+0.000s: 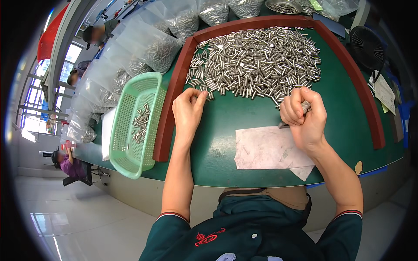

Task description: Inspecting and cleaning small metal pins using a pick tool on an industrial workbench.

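A broad heap of short silver metal pins [261, 61] covers the far part of the green table. At the heap's near left edge is my left hand [187, 112], its thumb and fingers pinched together; whatever they hold, if anything, is hidden. My right hand [308, 117] is closed above the heap's near right edge, with a few metal pins [306, 106] showing between its fingers. A small dark tip pokes out below that hand, too little to name. Under and beside it lies a smudged whitish cloth [265, 150].
A dark red frame [172, 104] borders the heap on three sides. Left of it stands a light green perforated basket [115, 143] with some pins inside. Clear bags [159, 52] of pins line the back left. A black fan [367, 48] and a metal bowl [284, 7] stand farther off.
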`<state>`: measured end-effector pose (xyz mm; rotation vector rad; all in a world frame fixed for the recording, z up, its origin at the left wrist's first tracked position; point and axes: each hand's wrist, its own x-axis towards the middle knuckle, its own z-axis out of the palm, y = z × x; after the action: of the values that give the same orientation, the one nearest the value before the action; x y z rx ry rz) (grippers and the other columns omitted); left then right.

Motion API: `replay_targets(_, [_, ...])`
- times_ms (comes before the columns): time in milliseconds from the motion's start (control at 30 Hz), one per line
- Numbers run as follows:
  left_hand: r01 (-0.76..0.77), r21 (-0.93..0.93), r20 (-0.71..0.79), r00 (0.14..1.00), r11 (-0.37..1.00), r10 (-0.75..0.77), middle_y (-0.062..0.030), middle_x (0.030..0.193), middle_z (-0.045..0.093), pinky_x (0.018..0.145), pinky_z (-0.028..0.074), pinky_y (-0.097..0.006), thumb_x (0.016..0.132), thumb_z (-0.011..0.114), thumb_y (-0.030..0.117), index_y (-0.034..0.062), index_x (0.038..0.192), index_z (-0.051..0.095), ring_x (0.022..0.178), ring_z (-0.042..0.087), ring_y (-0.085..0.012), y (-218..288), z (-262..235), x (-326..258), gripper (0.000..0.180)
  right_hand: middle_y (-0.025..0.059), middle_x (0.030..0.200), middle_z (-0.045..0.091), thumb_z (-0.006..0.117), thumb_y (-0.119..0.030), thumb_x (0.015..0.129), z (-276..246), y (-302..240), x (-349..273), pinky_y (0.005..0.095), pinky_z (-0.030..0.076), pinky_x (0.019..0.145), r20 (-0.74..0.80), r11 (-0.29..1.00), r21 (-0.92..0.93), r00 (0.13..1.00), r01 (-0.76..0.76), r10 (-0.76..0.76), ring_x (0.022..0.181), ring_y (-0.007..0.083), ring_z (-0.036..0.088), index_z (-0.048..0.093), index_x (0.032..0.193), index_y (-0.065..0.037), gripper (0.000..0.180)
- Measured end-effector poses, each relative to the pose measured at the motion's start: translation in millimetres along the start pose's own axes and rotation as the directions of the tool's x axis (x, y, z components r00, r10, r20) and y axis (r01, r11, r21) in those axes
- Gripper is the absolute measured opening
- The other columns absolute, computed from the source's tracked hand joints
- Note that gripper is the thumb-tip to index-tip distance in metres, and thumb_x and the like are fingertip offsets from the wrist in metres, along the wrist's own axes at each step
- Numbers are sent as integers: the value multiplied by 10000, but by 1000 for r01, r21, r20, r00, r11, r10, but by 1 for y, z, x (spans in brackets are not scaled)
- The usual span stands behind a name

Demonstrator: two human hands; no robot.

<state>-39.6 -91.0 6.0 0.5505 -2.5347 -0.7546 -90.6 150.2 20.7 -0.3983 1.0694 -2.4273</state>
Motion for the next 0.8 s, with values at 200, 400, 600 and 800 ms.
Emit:
replay_targets(200, [-88, 177, 27, 996, 980, 85, -93, 462, 472, 451, 381, -346, 659, 678, 184, -6, 681, 576, 424, 484, -240, 6, 13, -3, 217, -32, 411, 256, 310, -235, 842, 0, 0, 0, 233, 157, 390, 9, 1000, -20, 1000, 0, 0, 389, 65, 178, 308, 496, -102, 371])
replay_targets(400, [-222, 41, 163, 964, 974, 213, -98, 486, 470, 453, 387, -338, 687, 626, 100, 6, 723, 596, 437, 489, -239, 20, 20, -19, 104, -32, 406, 251, 312, -236, 848, -3, 1, 1, 231, 155, 389, -8, 1000, -10, 1000, 6, -6, 388, 61, 175, 310, 495, -99, 379])
replay_targets(600, [-576, -89, 94, 807, 813, 583, -104, 578, 535, 457, 391, -273, 718, 598, 22, -20, 786, 602, 459, 488, -162, 28, 38, -27, 80, -31, 415, 248, 314, -235, 852, 0, 1, 2, 229, 163, 393, 0, 1000, -2, 1000, -10, 10, 393, 64, 180, 309, 499, -93, 381])
replay_targets(800, [134, -620, 374, 916, 773, 142, 17, 706, 512, 505, 298, -170, 814, 560, 86, 21, 874, 544, 568, 385, -35, 34, 30, -27, 90, -30, 416, 253, 309, -228, 849, -3, -1, 1, 229, 157, 392, 2, 1000, 6, 1000, 6, -6, 394, 63, 178, 306, 499, -94, 375])
